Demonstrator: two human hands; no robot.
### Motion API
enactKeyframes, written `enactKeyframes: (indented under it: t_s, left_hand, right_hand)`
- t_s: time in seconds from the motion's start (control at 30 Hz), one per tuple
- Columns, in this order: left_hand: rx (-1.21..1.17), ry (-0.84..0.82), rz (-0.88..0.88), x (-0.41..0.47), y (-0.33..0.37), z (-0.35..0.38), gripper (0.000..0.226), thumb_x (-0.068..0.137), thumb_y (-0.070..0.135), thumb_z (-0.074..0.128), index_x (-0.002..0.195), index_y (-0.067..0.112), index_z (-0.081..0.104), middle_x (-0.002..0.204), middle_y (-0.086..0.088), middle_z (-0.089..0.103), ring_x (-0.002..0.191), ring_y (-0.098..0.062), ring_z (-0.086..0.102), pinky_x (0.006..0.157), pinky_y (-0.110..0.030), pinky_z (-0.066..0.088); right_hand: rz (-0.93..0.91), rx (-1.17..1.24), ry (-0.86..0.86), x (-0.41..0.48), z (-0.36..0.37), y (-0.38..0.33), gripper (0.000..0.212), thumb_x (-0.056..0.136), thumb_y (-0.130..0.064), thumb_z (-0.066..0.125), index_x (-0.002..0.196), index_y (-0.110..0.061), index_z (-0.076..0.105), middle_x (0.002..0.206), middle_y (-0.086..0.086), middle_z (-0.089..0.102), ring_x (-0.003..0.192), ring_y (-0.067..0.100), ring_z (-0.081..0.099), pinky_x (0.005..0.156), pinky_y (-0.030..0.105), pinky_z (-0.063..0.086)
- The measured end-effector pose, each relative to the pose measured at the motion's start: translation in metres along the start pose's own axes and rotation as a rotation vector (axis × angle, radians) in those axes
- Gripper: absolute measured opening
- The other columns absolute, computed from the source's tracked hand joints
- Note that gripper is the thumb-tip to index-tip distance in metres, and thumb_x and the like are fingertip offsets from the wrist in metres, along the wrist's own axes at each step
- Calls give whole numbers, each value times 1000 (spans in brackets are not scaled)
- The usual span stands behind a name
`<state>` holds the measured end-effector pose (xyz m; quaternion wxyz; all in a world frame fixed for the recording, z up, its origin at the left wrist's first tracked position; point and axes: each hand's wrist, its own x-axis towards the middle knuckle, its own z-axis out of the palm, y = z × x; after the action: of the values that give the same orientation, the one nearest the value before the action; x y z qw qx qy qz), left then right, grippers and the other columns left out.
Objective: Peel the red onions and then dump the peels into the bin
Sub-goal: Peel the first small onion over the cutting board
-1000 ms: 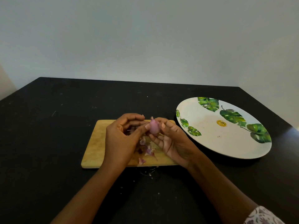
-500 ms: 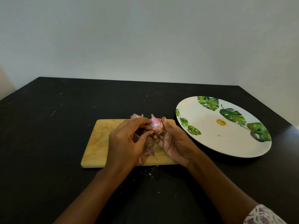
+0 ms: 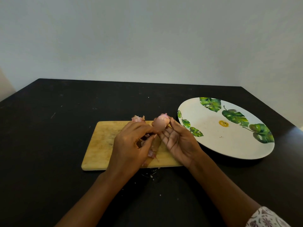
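A small red onion [image 3: 162,120] is held above the far edge of the wooden cutting board [image 3: 101,141], gripped at the fingertips and thumb of the right hand [image 3: 177,141], whose palm is turned up. The onion is seen as pale pink and glossy where the skin is off. A brownish-pink flap of peel [image 3: 157,127] hangs from its left side and is pinched between thumb and forefinger of the left hand [image 3: 131,145], the other fingers being curled. Loose peels [image 3: 152,154] are scattered on the board beneath the hands. A pinkish lump [image 3: 138,119] is seen at the board's far edge; whether it is onion or skin cannot be told. A white plate [image 3: 229,145] printed with green leaves is set just right of the board on the black table [image 3: 49,145].
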<state>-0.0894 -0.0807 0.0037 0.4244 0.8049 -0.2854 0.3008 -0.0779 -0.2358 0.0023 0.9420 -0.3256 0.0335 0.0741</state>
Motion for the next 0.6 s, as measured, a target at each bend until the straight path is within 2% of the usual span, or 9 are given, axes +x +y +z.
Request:
enactKeyframes:
  t_s: [0.13,0.23,0.33,0.37,0.43,0.53,0.6]
  left_hand:
    - [37,56,-49,0,-2,0,25,82,32,56,96,17,71,98,11,62,93,-3,56,84,-14,44]
    - [65,72,-84,1,-4,0,27,83,32,54,99,16,71,106,11,60,102,-5,53,89,-10,40]
    - [26,61,-121,0,-2,0,33,79,31,62,110,18,66,108,8,63,104,-8,57,89,-17,45]
    - [-5,52,-130,0,-1,0,37,77,28,67,113,18,64,108,8,63,103,-8,59,88,-20,47]
    - [-44,23,-111,0,1,0,40,75,25,73,113,16,64,107,5,64,100,-5,60,87,-15,48]
    - [-21,12,-85,0,1,0,34,74,14,74,106,10,67,102,-1,67,96,-4,59,85,-10,46]
    - [-16,34,-100,1,1,-1,33,72,8,76,104,10,67,102,-1,67,96,-4,59,86,-9,45]
  right_hand:
    - [14,-49,-10,1,-1,1,29,88,-16,51,114,-3,58,104,18,70,91,23,72,82,31,58]
    - [58,-110,-26,1,0,2,37,79,-18,57,114,-5,59,109,17,69,94,23,71,80,31,59]
    - [87,-134,-53,-2,1,2,40,78,-18,57,116,-5,58,104,16,71,88,21,72,74,29,60]
    - [86,-136,-65,-2,1,2,39,80,-17,57,117,-5,58,104,16,71,88,21,71,71,28,59]
    - [77,-152,-94,-3,0,2,35,81,-16,61,114,-4,61,106,17,69,89,20,71,68,26,58]
    - [79,-169,-127,-4,-1,3,23,82,-11,62,102,-5,71,105,18,68,88,21,71,68,26,58]
    - [87,-182,-138,-4,-1,3,20,84,-8,60,101,-4,71,100,16,70,85,20,71,68,26,59]
